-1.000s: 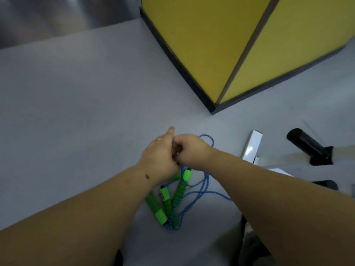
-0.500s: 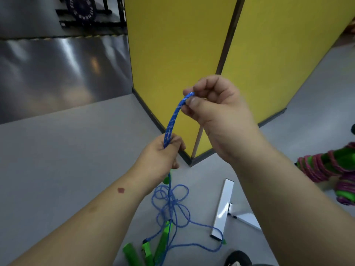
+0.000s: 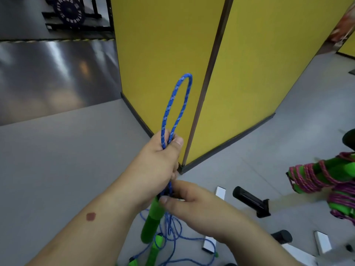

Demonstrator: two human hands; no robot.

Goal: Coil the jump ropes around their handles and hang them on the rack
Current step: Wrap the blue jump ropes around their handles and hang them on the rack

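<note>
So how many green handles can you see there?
4: one handle held up under both hands, one hanging beside it, one at the bottom edge, and one wrapped in pink rope at right. More may be hidden.

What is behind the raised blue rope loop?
The yellow partition panel shows through and around the blue rope loop. The left hand covers the loop's lower strands.

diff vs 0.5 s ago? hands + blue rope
The right hand let go of the top of the blue rope and dropped below the left hand, to the top of a green handle. The left hand rose and now grips a doubled loop standing above it. The rest of the rope trails to the floor as before.
</note>
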